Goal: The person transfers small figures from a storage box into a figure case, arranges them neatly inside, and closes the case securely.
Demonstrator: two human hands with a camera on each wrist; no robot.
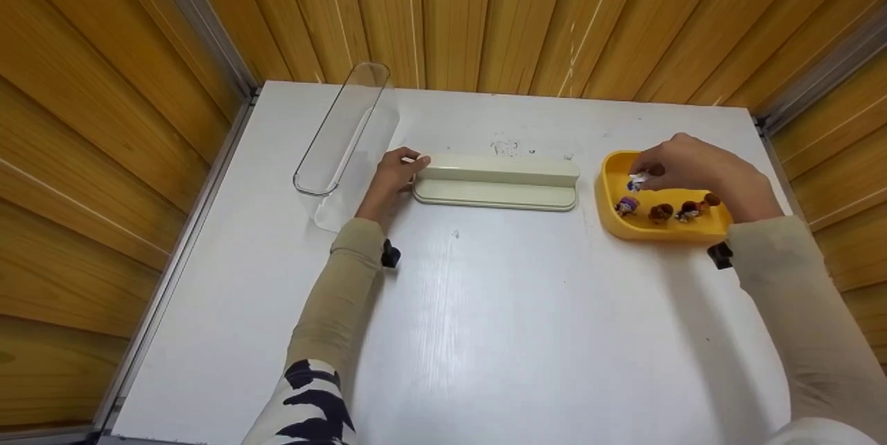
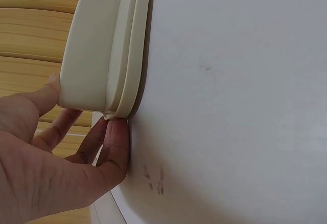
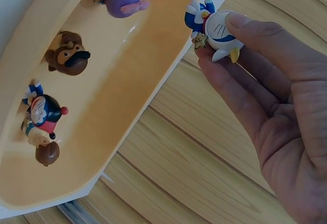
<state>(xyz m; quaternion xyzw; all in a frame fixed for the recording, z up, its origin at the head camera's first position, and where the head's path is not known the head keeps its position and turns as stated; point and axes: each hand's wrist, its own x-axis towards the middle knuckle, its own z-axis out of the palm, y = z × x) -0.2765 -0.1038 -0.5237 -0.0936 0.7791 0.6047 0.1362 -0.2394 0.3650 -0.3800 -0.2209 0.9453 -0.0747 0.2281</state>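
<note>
Figurine (image 3: 217, 27), blue and white, sits pinched between thumb and fingertips of the right hand (image 1: 700, 171), just above the yellow tray (image 1: 613, 213) at the table's (image 1: 499, 334) right side. Four more figures (image 1: 662, 211) lie in that tray. Left hand (image 1: 391, 178) rests thumb and straight fingers against the cream stand's (image 1: 499, 181) left end, gripping nothing.
</note>
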